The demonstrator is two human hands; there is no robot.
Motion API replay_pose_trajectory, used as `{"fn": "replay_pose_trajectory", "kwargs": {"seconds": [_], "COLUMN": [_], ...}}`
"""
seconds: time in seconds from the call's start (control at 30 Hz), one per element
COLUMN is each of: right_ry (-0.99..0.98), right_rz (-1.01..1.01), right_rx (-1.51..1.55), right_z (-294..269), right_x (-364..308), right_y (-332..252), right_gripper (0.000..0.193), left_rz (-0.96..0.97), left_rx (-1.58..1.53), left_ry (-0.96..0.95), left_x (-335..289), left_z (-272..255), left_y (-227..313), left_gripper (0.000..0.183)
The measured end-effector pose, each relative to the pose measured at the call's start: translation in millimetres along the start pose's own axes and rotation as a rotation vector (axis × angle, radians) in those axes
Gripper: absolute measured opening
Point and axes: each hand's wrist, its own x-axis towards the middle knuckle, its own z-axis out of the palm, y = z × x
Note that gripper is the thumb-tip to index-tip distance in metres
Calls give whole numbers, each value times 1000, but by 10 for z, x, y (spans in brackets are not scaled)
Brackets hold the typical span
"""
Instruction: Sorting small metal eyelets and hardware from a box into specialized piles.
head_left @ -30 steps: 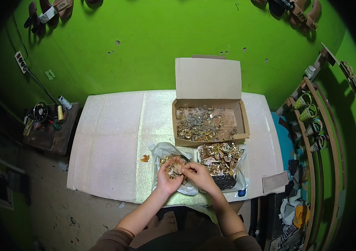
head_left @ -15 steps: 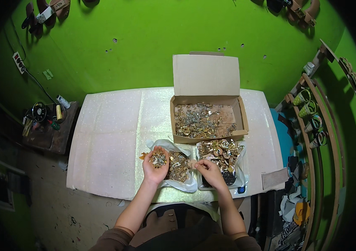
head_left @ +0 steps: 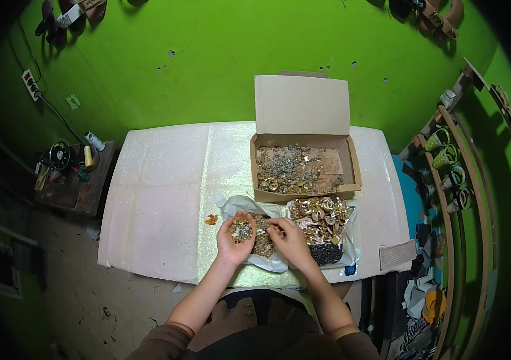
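Head: hands, marked blue square (illegible)

Shiny little pieces, seemingly metal, lie in the left hand.

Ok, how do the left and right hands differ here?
The left hand is palm up and cupped; the right hand is back up with fingers bent together.
The left hand visibly holds small gold and silver-coloured pieces; whether the right hand holds anything is hidden.
Both are bare and reach over the white-lined tray.
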Motion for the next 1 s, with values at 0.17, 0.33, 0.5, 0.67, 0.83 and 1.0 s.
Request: {"fn": "replay_pose_trajectory", "kwargs": {"seconds": [0.17, 0.33, 0.5, 0.67, 0.83, 1.0], "right_ry": [-112, -170, -38, -7, -65, -115], "right_rz": [-351, -402, -300, -278, -233, -333], "right_rx": [-272, -332, -249, -264, -331, -443], "right_z": [131, 240, 128, 90, 96, 108], "right_x": [-59, -96, -31, 64, 142, 152], "right_y": [-161, -208, -254, -195, -242, -216], "right_gripper": [13, 11, 17, 19, 21, 24], "left_rz": [-69, -24, -47, -86, -93, -101], "left_rx": [76, 225, 131, 177, 229, 217], "left_ry": [-127, -145, -152, -206, -210, -198], "left_x": [20, -31, -53, -37, -57, -79], "left_z": [-76, -56, -37, -76, -36, -10], "left_y": [-20, -67, -69, -51, -71, -65], "left_gripper": [23, 29, 31, 35, 39, 43]}}
